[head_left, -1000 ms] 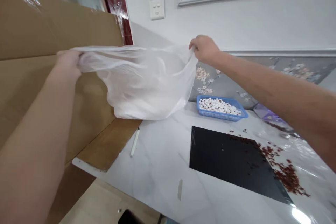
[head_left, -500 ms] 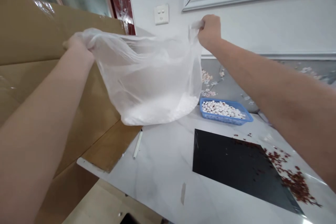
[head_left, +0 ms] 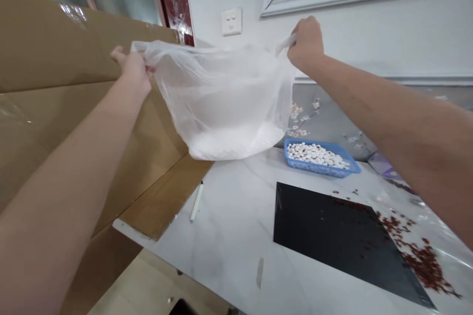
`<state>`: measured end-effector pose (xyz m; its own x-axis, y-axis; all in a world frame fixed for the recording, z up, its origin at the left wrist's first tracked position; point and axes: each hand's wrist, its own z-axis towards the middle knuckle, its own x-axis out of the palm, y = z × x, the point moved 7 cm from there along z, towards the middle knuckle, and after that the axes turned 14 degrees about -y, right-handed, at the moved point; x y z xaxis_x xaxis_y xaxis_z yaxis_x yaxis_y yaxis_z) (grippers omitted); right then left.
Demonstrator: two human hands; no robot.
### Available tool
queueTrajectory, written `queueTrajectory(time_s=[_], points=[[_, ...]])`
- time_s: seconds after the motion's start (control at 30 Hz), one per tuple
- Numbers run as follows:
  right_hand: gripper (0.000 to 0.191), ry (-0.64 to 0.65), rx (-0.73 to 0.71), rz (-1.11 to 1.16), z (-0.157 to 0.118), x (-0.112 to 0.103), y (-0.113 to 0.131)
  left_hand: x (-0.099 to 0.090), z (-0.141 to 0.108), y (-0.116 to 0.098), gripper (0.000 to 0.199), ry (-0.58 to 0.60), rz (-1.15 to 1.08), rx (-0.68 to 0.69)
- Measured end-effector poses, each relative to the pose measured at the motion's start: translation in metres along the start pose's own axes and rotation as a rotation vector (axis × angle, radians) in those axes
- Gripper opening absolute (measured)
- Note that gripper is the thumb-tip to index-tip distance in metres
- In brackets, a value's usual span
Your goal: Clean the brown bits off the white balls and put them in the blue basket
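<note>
A thin translucent white plastic bag point(head_left: 225, 93) hangs stretched between my hands, above the back of the table. White contents, blurred through the film, lie heaped along its bottom. My left hand point(head_left: 135, 64) grips the bag's upper left corner, the fingers closed on the film and the thumb side sticking out. The upper right corner is bunched in the fist of my right hand point(head_left: 306, 43), in front of the wall. Beneath the bag's right side, on the table, stands a blue plastic basket point(head_left: 353, 166) full of small white pieces.
On the marble-patterned table point(head_left: 229, 236) lie a black sheet point(head_left: 328, 231), scattered reddish-brown bits point(head_left: 424, 261) and a white pen point(head_left: 196, 203). A large cardboard box point(head_left: 155, 142) rises at the left. A wall socket point(head_left: 231, 21) sits behind the bag.
Both hands have shifted a little to the right with the bag. The bag's bottom has risen further above the table, and its contents sit more to the right.
</note>
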<state>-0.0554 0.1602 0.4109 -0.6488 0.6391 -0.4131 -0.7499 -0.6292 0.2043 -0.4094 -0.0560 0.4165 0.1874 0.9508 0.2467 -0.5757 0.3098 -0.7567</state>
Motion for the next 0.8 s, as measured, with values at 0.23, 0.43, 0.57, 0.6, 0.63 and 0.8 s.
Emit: queueTrajectory(time_s=[0.23, 0.43, 0.57, 0.6, 0.63, 0.8], points=[[0.04, 0.261, -0.25, -0.002, -0.02, 0.053, 0.017, 0.013, -0.048, 0.019, 0.051, 0.017, 0.041, -0.335], [0.062, 0.084, -0.364, 0.17, -0.009, 0.029, 0.023, 0.019, -0.043, -0.018, 0.05, 0.159, -0.106, -0.199], [0.072, 0.373, -0.546, 0.195, -0.061, 0.027, 0.013, -0.034, -0.073, -0.017, 0.048, 0.272, -0.125, -0.042], [0.073, 0.498, -0.578, 0.182, -0.082, 0.031, 0.007, -0.054, -0.084, -0.004, 0.044, 0.282, -0.088, -0.075], [0.071, 0.602, -0.601, 0.164, -0.102, 0.034, 0.001, -0.074, -0.097, 0.011, 0.036, 0.275, -0.065, -0.118], [0.058, 0.506, -0.605, 0.137, -0.133, 0.023, -0.003, -0.181, -0.178, 0.097, 0.039, -0.138, -0.003, -0.417]])
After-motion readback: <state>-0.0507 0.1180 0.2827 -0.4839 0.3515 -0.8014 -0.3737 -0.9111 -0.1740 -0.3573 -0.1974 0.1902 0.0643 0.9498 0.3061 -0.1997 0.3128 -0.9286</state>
